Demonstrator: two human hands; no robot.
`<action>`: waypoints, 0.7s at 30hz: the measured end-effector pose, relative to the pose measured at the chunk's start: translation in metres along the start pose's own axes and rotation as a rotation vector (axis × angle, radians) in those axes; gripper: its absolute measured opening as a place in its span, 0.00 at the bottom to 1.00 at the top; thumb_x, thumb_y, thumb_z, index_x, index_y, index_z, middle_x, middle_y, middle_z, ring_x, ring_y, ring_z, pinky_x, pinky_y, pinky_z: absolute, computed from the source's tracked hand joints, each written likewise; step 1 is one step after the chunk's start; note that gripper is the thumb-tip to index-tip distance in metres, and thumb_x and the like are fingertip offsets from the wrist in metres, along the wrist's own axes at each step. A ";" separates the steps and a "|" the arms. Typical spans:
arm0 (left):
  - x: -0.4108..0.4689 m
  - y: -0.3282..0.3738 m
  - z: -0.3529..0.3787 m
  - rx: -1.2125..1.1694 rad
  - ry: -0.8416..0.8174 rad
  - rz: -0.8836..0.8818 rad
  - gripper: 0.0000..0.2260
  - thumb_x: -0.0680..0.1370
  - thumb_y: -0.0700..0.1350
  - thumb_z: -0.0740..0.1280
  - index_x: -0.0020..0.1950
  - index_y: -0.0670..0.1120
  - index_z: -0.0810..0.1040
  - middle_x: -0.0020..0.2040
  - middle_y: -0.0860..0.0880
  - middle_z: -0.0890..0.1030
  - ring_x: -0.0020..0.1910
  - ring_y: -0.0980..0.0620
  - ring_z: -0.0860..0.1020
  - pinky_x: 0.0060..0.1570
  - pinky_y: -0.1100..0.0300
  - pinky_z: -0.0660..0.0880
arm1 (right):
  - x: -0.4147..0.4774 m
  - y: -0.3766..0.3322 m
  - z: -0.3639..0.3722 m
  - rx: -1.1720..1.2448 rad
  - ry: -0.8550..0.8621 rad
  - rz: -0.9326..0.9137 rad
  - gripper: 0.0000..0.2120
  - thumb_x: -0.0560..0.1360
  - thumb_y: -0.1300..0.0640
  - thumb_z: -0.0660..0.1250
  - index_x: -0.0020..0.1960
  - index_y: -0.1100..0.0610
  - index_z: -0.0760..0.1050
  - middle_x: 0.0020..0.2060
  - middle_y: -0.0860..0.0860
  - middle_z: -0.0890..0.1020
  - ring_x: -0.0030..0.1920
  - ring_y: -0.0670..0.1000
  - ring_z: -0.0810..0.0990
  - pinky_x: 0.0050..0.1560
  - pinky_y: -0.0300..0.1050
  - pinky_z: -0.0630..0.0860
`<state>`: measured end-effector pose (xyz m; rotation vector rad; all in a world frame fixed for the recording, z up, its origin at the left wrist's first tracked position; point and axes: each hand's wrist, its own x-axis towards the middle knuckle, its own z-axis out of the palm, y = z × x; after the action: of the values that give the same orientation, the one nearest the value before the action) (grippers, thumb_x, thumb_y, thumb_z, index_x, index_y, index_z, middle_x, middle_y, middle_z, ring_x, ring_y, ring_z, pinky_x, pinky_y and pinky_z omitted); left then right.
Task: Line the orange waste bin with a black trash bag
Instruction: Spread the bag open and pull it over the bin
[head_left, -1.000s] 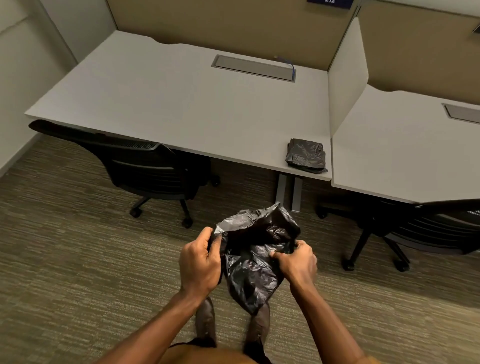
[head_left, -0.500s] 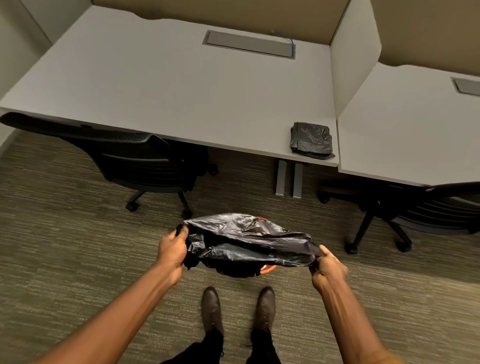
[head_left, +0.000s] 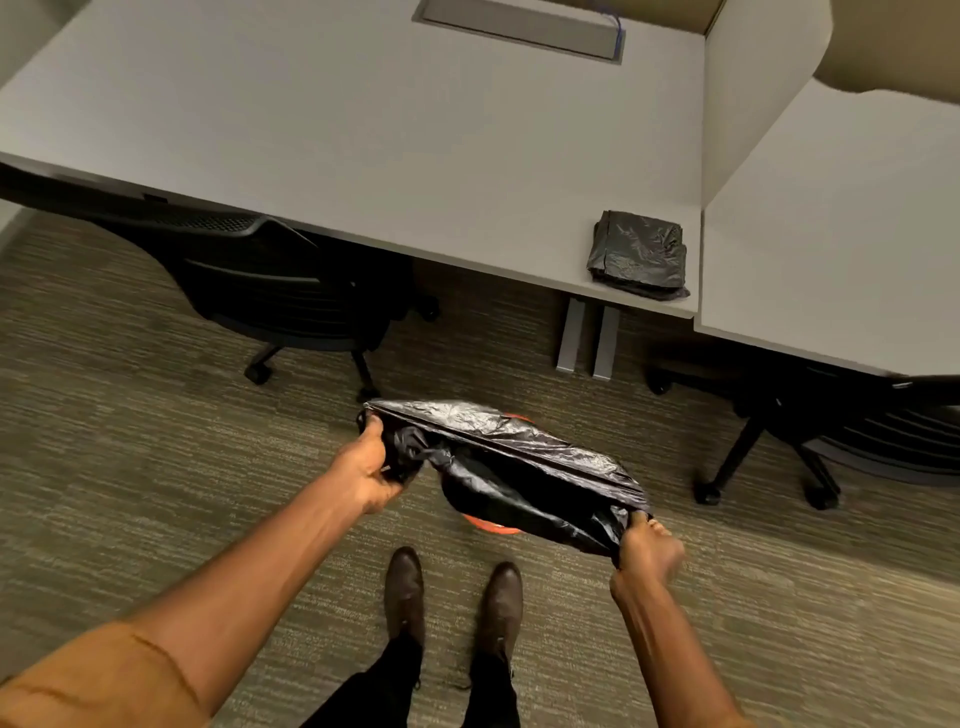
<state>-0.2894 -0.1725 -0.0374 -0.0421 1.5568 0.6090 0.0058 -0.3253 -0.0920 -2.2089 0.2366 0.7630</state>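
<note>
A black trash bag (head_left: 511, 457) is stretched wide open over the orange waste bin (head_left: 491, 526) on the carpet just ahead of my shoes. Only thin slivers of the bin's orange rim show, at the near edge and at the far side; the bag hides the rest. My left hand (head_left: 371, 470) grips the bag's mouth at its left end. My right hand (head_left: 647, 545) grips the mouth at its right end, lower and nearer to me. The bag's body hangs down into the bin between my hands.
A folded stack of black bags (head_left: 639, 254) lies on the grey desk (head_left: 363, 156) near its right front corner. A black office chair (head_left: 275, 291) stands left under the desk, another chair (head_left: 841, 431) at right. Desk legs (head_left: 587, 338) stand behind the bin.
The crumpled bag I held up between close hands has been pulled wide open and lowered over the bin. My hands moved apart and down; my right hand has dropped further.
</note>
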 end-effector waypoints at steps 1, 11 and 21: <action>0.001 -0.001 0.005 -0.046 -0.016 -0.015 0.20 0.86 0.58 0.66 0.50 0.41 0.80 0.45 0.41 0.86 0.41 0.44 0.85 0.26 0.54 0.85 | 0.009 0.002 0.000 -0.053 0.018 -0.026 0.19 0.82 0.62 0.69 0.32 0.59 0.72 0.32 0.59 0.77 0.35 0.57 0.73 0.36 0.52 0.68; 0.070 -0.034 0.023 -0.088 -0.093 -0.007 0.16 0.90 0.51 0.61 0.51 0.44 0.83 0.35 0.45 0.90 0.32 0.49 0.89 0.33 0.57 0.86 | 0.108 0.019 0.018 -0.105 -0.013 -0.047 0.21 0.83 0.61 0.66 0.32 0.57 0.68 0.29 0.52 0.70 0.33 0.54 0.65 0.43 0.52 0.63; 0.178 -0.081 0.027 -0.116 -0.016 0.012 0.15 0.91 0.44 0.55 0.52 0.44 0.78 0.31 0.46 0.89 0.46 0.47 0.84 0.61 0.45 0.78 | 0.184 0.087 0.052 -0.390 -0.046 -0.166 0.18 0.83 0.57 0.67 0.37 0.63 0.76 0.35 0.62 0.78 0.37 0.59 0.73 0.42 0.53 0.67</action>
<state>-0.2506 -0.1711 -0.2309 -0.1154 1.5056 0.7071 0.0965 -0.3346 -0.2816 -2.5322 -0.1303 0.8188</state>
